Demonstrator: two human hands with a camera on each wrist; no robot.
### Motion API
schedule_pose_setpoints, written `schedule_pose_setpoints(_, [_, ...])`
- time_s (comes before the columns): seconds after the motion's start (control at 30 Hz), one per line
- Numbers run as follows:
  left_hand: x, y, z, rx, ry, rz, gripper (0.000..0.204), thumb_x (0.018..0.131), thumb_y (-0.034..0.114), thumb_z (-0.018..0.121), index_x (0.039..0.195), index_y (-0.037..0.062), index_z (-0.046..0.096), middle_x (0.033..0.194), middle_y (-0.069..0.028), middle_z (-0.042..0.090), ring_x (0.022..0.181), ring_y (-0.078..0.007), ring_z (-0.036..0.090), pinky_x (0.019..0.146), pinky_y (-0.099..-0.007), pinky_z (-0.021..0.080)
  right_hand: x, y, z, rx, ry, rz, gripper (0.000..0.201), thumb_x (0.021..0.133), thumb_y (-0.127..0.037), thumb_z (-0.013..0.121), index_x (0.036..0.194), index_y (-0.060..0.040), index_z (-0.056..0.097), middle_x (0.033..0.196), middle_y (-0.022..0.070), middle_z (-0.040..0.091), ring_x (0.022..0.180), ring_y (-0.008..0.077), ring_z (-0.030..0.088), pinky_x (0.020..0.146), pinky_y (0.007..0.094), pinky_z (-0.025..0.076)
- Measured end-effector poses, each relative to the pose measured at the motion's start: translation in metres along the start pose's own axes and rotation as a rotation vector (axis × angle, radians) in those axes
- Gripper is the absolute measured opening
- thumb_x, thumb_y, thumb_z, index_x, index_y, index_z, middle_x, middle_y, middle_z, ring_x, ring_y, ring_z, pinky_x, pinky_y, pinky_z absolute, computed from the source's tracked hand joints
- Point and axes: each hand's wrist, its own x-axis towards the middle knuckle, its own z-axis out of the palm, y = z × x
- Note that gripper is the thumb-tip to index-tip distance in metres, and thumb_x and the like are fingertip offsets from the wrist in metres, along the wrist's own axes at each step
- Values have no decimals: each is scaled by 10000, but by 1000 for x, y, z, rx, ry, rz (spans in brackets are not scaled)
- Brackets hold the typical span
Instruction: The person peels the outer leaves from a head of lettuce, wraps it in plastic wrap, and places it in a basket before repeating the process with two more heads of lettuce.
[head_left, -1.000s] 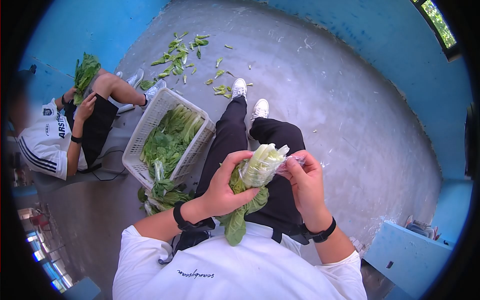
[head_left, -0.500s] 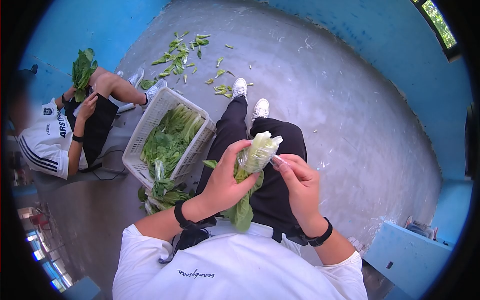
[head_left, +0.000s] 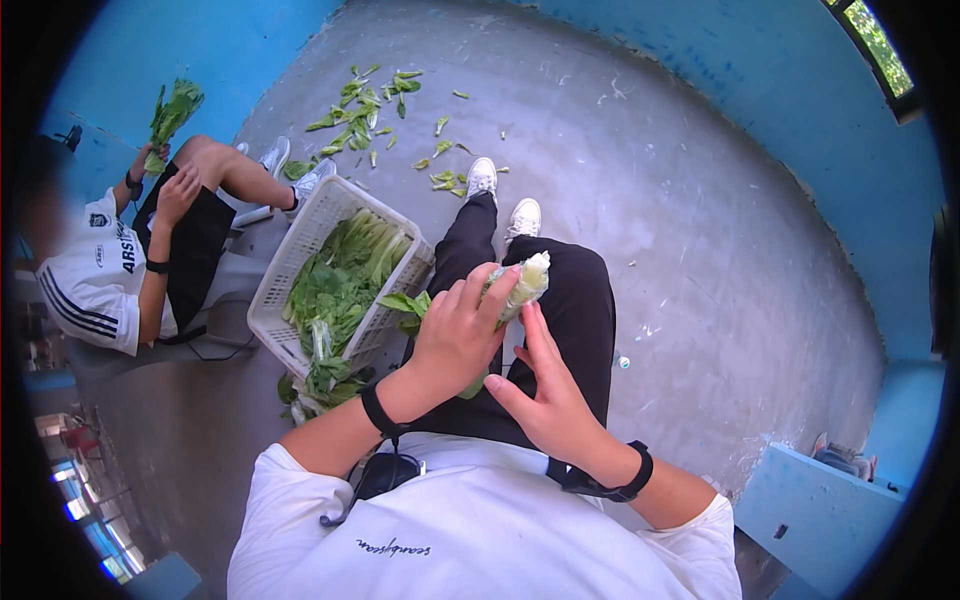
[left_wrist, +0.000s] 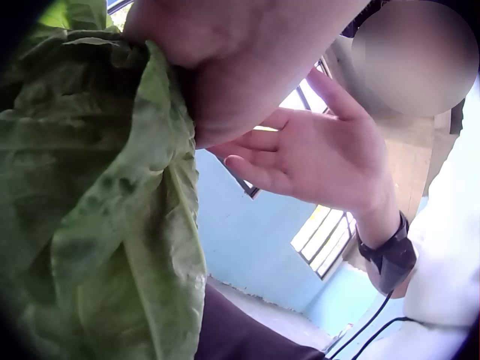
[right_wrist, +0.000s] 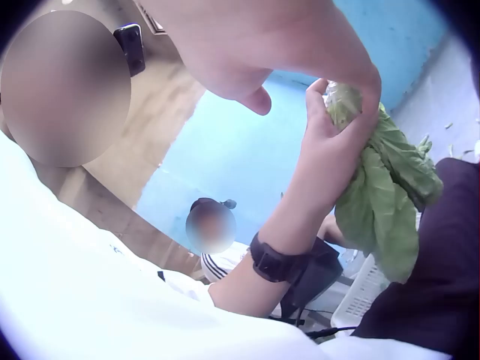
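A bunch of leafy greens (head_left: 528,282), its pale stalk ends bound in clear plastic film, is in my left hand (head_left: 452,340), fingers wrapped over the stalks. In the left wrist view its broad green leaves (left_wrist: 112,210) hang down beside the palm. My right hand (head_left: 560,400) has its fingers extended and thumb spread, fingertips right at the wrapped stalks. The right wrist view shows the leaves (right_wrist: 382,202) drooping below my left hand.
On the left stands a white plastic crate (head_left: 275,335) of greens, with more greens beside it. Another seated person (head_left: 90,270) holds up a leafy bunch (head_left: 175,110). Loose leaves (head_left: 355,115) lie scattered on the floor. A blue cabinet (head_left: 810,515) stands at the right.
My right hand has let go of the plastic film end, and its fingers have straightened against the stalks. The left hand has turned over the bunch. The other person has raised their greens.
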Motion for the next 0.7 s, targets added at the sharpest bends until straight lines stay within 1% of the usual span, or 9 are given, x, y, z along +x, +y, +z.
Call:
schedule_pose_setpoints(0.17, [2,-3,3,56,-10,32,712,785,88,727,1444,101,456,1298,-147,545,926,-297,617,722,-407,484,2,-5,-7,-5,-67,64,879,961,-149,669,1616,-33,94,1686,209,45,1560,289,115,1196,413,284])
schedule_pose_setpoints(0.27, [4,-1,-2,-123,-47,-67,711,798,74,713,1452,71,433,1310,-163,545,1010,-330,620,803,-415,502,1,-17,-19,-168,-135,13,821,937,-132,683,1601,-37,210,1662,214,185,1545,305,197,1195,410,290])
schedule_pose_setpoints(0.37, [1,-3,-9,-486,-104,-230,685,843,55,682,1467,40,401,1356,-176,534,1166,-329,596,955,-393,484,3,-37,-31,-103,-212,-168,587,901,-82,684,1455,-15,501,1526,203,462,1440,310,411,1145,404,367])
schedule_pose_setpoints(0.43, [-3,-8,-9,-760,-136,-301,661,881,47,656,1479,26,375,1394,-174,520,1270,-304,559,1053,-372,440,3,-32,-40,-89,-105,-272,306,898,-62,685,1197,4,680,1262,131,675,1189,299,613,1010,387,480])
schedule_pose_setpoints(0.47, [-3,-9,-11,-960,-176,-348,668,918,44,641,1515,37,342,1434,-129,500,1327,-208,499,1106,-340,386,3,-28,-42,-20,23,-225,127,901,-15,653,1005,20,717,1084,114,724,989,242,669,886,335,517])
schedule_pose_setpoints(0.57, [-9,-10,-13,-1309,-199,-444,715,913,33,655,1541,57,316,1441,-89,487,1325,-175,477,1117,-341,378,10,-6,-50,356,256,-17,115,944,-14,612,1021,0,697,940,45,695,913,131,642,859,279,498])
schedule_pose_setpoints(0.6, [-9,-10,-16,-1373,-222,-461,724,911,30,657,1547,63,312,1450,-84,478,1329,-173,473,1122,-341,373,16,3,-54,367,244,45,225,963,-41,610,1182,-8,652,1057,49,672,960,119,625,899,285,498])
schedule_pose_setpoints(0.67, [-9,-6,-22,-1502,-270,-495,744,907,26,660,1558,73,303,1469,-74,460,1336,-170,463,1131,-342,363,24,7,-48,399,193,75,325,962,-67,631,1278,-7,592,1177,72,637,1024,119,613,933,291,495])
schedule_pose_setpoints(0.7, [-9,-3,-23,-1443,-298,-448,744,908,28,659,1558,74,301,1470,-75,456,1340,-169,457,1135,-343,358,26,7,-46,413,168,87,381,961,-80,642,1326,-6,562,1237,84,619,1057,119,607,950,294,493])
